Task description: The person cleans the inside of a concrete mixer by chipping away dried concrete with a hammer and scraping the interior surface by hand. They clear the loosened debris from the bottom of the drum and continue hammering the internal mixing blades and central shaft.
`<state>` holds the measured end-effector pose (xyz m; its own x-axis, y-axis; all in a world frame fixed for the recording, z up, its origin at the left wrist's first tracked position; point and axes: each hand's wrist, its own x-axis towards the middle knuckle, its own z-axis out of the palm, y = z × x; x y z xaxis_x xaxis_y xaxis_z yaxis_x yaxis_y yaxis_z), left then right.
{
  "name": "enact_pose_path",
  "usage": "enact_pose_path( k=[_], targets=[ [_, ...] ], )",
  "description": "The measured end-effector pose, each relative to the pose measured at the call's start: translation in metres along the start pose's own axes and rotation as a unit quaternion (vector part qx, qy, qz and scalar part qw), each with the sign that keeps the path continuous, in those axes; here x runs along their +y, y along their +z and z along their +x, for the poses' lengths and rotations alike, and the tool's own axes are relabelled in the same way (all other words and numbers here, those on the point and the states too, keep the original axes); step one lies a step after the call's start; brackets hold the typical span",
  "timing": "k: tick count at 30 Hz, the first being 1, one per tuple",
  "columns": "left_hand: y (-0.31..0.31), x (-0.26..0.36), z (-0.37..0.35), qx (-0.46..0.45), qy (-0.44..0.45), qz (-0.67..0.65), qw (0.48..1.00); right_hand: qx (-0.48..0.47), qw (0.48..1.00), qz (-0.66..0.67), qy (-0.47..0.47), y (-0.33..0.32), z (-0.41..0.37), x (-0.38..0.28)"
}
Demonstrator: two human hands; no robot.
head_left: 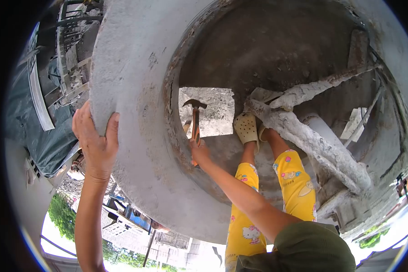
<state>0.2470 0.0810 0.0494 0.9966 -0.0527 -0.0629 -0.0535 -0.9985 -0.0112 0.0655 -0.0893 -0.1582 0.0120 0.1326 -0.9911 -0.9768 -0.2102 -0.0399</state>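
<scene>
My left hand (96,144) rests on the outer edge of a wide grey concrete rim (140,113), thumb and fingers spread apart on it. Inside the round opening, my right hand (199,153) is wrapped round the orange and black handle of a claw hammer (195,119). The hammer head points up and overlaps a bright square hole (220,111) in the dark floor of the drum-like concrete form. My feet in cream clogs (246,128) stand just right of that hole.
Cement-crusted beams (313,145) cross the right inside of the form. A smaller opening (354,124) shows at far right. Outside, a dark tarp (41,136) and metal frames (65,54) lie at left; blue equipment (138,218) stands at lower left.
</scene>
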Motion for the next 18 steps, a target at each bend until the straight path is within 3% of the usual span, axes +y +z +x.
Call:
enact_pose_path(
  k=[2, 4, 8, 9, 11, 13, 14, 16, 18],
  targets=[
    [0.001, 0.000, 0.000, -0.011, -0.010, -0.010, 1.000, 0.063, 0.992, -0.038, -0.104, -0.011, 0.012, -0.017],
    [0.001, 0.001, 0.000, -0.016, -0.019, -0.030, 0.999, 0.087, 0.977, 0.025, -0.193, -0.037, 0.017, -0.080],
    [0.002, 0.000, -0.002, -0.019, -0.040, -0.072, 0.996, 0.087, 0.932, 0.075, -0.343, -0.057, 0.099, -0.167],
    [0.003, -0.002, -0.001, -0.014, -0.040, -0.078, 0.996, 0.144, 0.904, 0.062, -0.397, -0.042, 0.124, -0.164],
    [0.004, -0.006, -0.004, -0.010, -0.040, -0.087, 0.995, 0.111, 0.943, 0.042, -0.311, -0.023, 0.100, -0.159],
    [0.000, -0.004, -0.003, -0.034, -0.073, -0.123, 0.989, 0.152, 0.926, -0.139, -0.316, 0.004, 0.117, -0.103],
    [0.000, -0.003, -0.003, -0.046, -0.091, -0.140, 0.985, 0.144, 0.920, -0.163, -0.325, 0.017, 0.130, -0.061],
    [0.004, -0.005, -0.007, -0.046, -0.105, -0.169, 0.979, 0.082, 0.940, -0.230, -0.238, 0.024, 0.108, -0.006],
    [0.001, -0.006, -0.008, -0.057, -0.117, -0.170, 0.977, 0.042, 0.938, -0.235, -0.253, 0.029, 0.110, 0.067]
  ],
)
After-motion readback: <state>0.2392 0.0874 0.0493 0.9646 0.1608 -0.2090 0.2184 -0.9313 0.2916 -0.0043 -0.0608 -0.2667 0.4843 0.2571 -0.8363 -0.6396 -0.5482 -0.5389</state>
